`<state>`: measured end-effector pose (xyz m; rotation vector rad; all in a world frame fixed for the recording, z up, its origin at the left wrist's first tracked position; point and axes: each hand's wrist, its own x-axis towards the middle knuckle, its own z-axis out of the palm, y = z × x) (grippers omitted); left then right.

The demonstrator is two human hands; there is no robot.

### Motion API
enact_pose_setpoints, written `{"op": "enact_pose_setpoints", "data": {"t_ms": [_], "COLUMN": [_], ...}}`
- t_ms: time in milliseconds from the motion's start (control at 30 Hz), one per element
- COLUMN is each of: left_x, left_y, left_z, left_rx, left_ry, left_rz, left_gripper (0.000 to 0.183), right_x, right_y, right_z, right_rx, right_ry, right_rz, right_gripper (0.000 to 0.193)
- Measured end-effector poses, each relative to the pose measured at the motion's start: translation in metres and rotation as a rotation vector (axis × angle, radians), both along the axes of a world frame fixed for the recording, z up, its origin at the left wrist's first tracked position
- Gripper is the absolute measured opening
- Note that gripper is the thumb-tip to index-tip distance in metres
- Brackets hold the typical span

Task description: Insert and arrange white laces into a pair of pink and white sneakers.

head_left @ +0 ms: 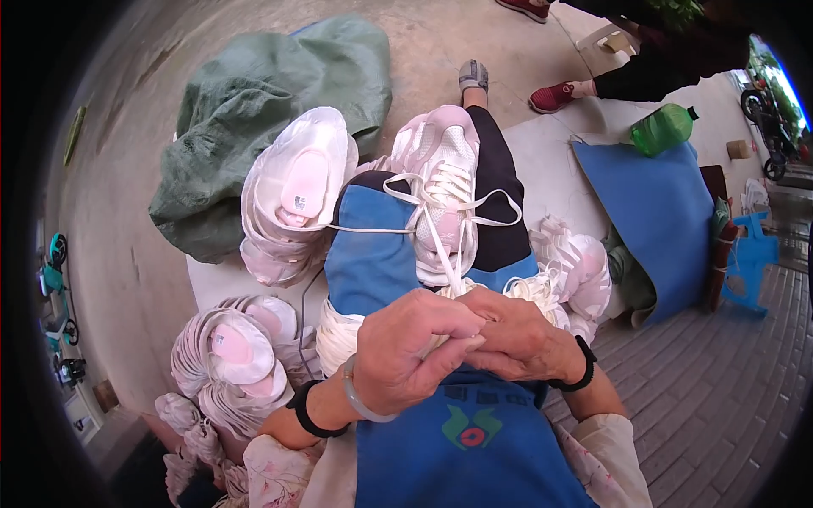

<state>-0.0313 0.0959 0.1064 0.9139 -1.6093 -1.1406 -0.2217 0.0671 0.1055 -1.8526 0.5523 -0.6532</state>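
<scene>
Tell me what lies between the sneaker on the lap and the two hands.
White laces: the head view shows them stretching from the sneaker toward the closed left hand and right hand.

Single shoe upper (439,152), pale pink and white, centre frame and a little above. Lies lengthwise: rounded toe toward top of frame, throat toward bottom, lacing side up. Fine mesh over the forefoot, smoother pink overlays around toe and flanks. Underside hidden.

White laces (457,175), flat, threaded in rows across the upper part of the throat. Slack loops spread to both sides: one bulges left of the throat, one curves out right past the shoe's edge. Two strands run down over the tongue, converging just below centre frame; gripped there, ends hidden. Lacing part done: lower throat shows only loose strands lying across.
</scene>
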Motion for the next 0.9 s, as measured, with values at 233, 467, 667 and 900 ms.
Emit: {"op": "enact_pose_setpoints", "data": {"t_ms": [233, 467, 667, 900], "left_x": [-0.001, -0.013, 0.032, 0.078], "left_y": [-0.009, -0.046, -0.042, -0.050], "left_z": [-0.071, -0.104, -0.090, -0.084], "left_rx": [1.174, 1.375, 1.287, 1.135], "left_ry": [0.482, 0.959, 0.647, 0.214], "left_rz": [-0.045, -0.087, 0.038, 0.124], "left_gripper": [0.034, 0.026, 0.017, 0.019], "right_x": [-0.011, 0.006, -0.027, -0.057], "right_y": [-0.004, -0.002, -0.011, -0.011], "right_z": [0.009, -0.018, -0.012, -0.047], "right_rx": [0.319, -0.064, 0.226, 0.288], "right_ry": [-0.012, 0.139, -0.150, 0.513], "right_rz": [-0.025, -0.097, -0.313, -0.354], "right_gripper": [0.002, 0.014, 0.027, 0.028]}}
